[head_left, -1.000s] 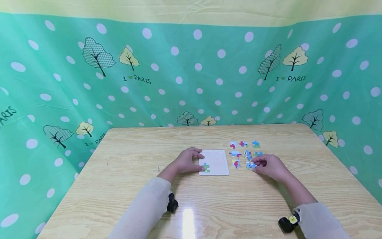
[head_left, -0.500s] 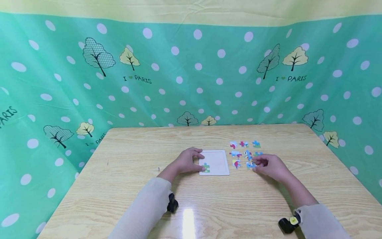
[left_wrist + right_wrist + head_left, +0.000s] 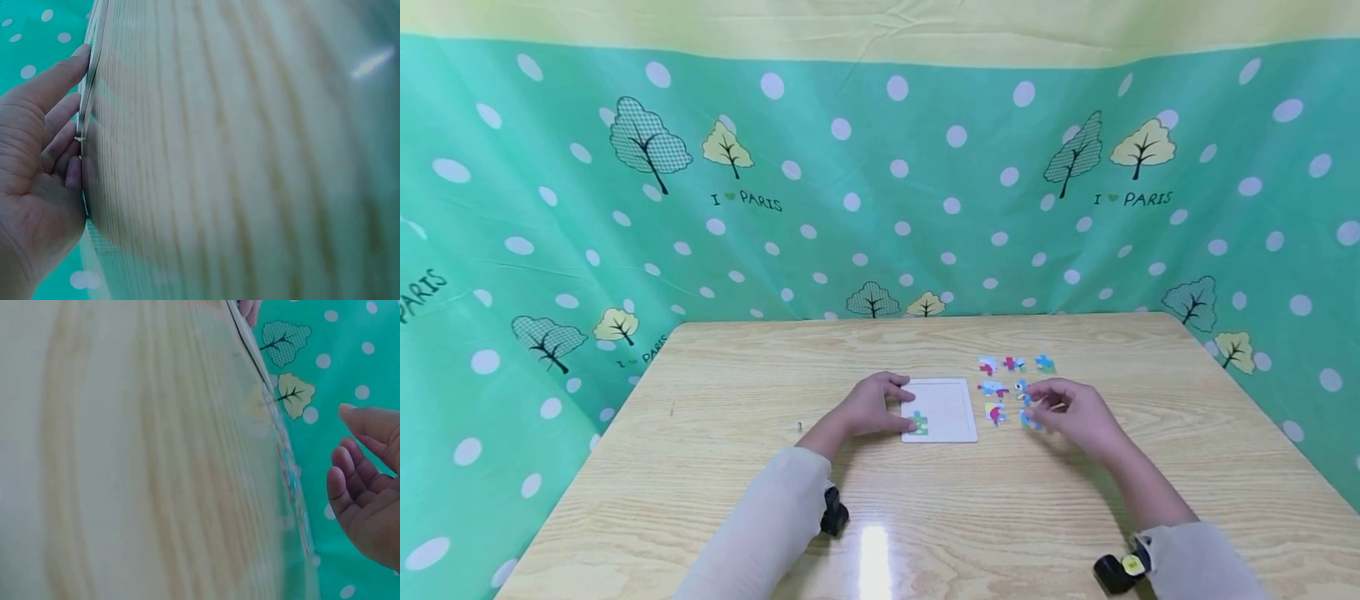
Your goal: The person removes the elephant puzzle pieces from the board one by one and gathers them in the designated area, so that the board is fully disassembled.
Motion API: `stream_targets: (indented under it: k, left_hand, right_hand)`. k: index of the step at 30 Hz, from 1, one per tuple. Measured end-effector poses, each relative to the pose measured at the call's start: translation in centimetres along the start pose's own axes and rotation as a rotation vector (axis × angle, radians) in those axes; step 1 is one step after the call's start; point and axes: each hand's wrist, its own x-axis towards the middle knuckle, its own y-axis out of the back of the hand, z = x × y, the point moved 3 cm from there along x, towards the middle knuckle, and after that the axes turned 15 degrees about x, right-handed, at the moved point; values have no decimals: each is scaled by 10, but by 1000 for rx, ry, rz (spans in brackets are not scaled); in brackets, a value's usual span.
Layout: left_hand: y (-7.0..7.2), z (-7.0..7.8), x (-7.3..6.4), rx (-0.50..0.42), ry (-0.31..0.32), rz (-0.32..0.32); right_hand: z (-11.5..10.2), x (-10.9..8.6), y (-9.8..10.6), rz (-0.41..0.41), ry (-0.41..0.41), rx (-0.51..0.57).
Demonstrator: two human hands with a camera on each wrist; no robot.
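My left hand [image 3: 874, 406] rests on the left side of a white square puzzle board [image 3: 951, 412], its thumb by a green puzzle piece [image 3: 920, 426] in the lower left corner. In the left wrist view the left hand [image 3: 44, 156] lies along the board's edge. My right hand [image 3: 1075, 412] hovers at the loose pieces, thumb and index finger apart, near a blue bird piece [image 3: 1022, 388] and a blue-green piece [image 3: 1028, 420]. In the right wrist view the right hand [image 3: 369, 481] is raised, fingers loosely bent, and I see nothing between them. It hides part of the group.
Other loose pieces lie right of the board: red and white ones [image 3: 988, 365], a blue-green one [image 3: 1045, 364] and a yellow-red one [image 3: 996, 413]. A tiny object [image 3: 799, 427] lies left of the left wrist. A green dotted curtain [image 3: 880, 167] stands behind the wooden table [image 3: 737, 367].
My right hand has moved slightly up and left, from the lower right piece toward the bird piece, and covers the piece behind it. My left hand stays on the board.
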Motion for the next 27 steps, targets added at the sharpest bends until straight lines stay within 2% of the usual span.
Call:
stream_targets:
  k: [10,20,27]
  left_hand:
    - [1,0,0,17,-45,10]
    - [1,0,0,10,-43,11]
    - [1,1,-1,14,-33,12]
  right_hand:
    - [-11,0,-11,0,50,34]
    - [-25,-1,-24,-21,72,120]
    - [-33,-2,-31,-37,104,130]
